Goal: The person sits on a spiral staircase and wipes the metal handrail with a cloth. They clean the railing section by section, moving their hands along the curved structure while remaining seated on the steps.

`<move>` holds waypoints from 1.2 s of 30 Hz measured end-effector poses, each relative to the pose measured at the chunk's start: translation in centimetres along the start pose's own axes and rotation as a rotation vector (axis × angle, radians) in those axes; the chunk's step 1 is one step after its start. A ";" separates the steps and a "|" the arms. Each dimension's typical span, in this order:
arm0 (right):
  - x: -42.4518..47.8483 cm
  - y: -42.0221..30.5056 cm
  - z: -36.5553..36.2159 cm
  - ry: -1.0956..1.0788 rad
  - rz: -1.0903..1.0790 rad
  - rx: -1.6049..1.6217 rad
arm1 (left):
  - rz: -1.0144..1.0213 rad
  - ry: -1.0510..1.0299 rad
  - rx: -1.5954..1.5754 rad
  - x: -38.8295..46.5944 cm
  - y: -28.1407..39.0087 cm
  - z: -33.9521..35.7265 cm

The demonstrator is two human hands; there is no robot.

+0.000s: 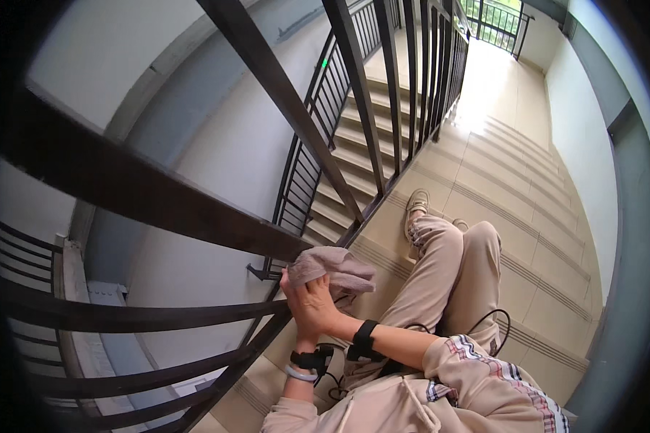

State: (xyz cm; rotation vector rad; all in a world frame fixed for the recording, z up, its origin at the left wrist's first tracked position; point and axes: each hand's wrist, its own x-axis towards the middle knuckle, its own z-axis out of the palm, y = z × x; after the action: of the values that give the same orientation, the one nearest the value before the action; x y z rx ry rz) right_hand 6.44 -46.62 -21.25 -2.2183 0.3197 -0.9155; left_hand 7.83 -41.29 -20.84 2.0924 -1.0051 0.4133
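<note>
A greyish-pink towelling cloth (333, 266) is bunched around the lower end of a thick dark metal post (168, 187) of the stair railing. My right hand (320, 306) grips the cloth with its fingers on the near side. Tight against it, my left hand (298, 303) also holds the cloth; its fingers reach up along the post side and are partly hidden. Both wrists wear black straps, and a pale bangle (301, 373) circles the left one.
Tiled steps (498, 227) with grooved edges lead down to a sunlit landing (498, 81). Dark balusters (357, 103) stand along the left, with a lower flight (346, 157) beyond them. Black cables (493, 313) loop near my lap. A grey door frame (628, 227) borders the right.
</note>
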 end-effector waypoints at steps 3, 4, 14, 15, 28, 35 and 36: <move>-1.9 3.0 0.6 0.057 0.044 0.280 | 0.102 -0.229 0.479 -0.8 -2.6 1.9; -2.3 3.7 1.0 0.018 0.211 0.369 | 0.058 -0.383 0.663 -2.4 -5.0 2.7; -2.9 3.8 2.2 -0.016 0.553 0.596 | -0.316 -0.369 0.010 0.0 -4.7 3.2; -3.2 4.2 2.6 -0.007 0.550 0.599 | -0.347 -0.429 0.013 0.9 -4.4 3.4; -0.4 11.5 2.2 -0.060 0.500 0.371 | -0.117 -0.765 0.427 2.2 -7.3 3.8; 1.6 21.1 3.4 -0.275 0.726 0.132 | -0.164 -0.810 0.254 5.1 -3.7 2.8; 2.2 19.8 2.8 -0.328 0.735 0.070 | -0.197 -0.779 0.239 4.6 -4.4 2.4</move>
State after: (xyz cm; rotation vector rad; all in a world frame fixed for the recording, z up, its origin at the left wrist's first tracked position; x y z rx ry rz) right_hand 10.67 -60.47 -35.25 -1.9083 0.8510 -0.1615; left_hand 14.05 -43.75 -21.98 2.6070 -1.1898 -0.4470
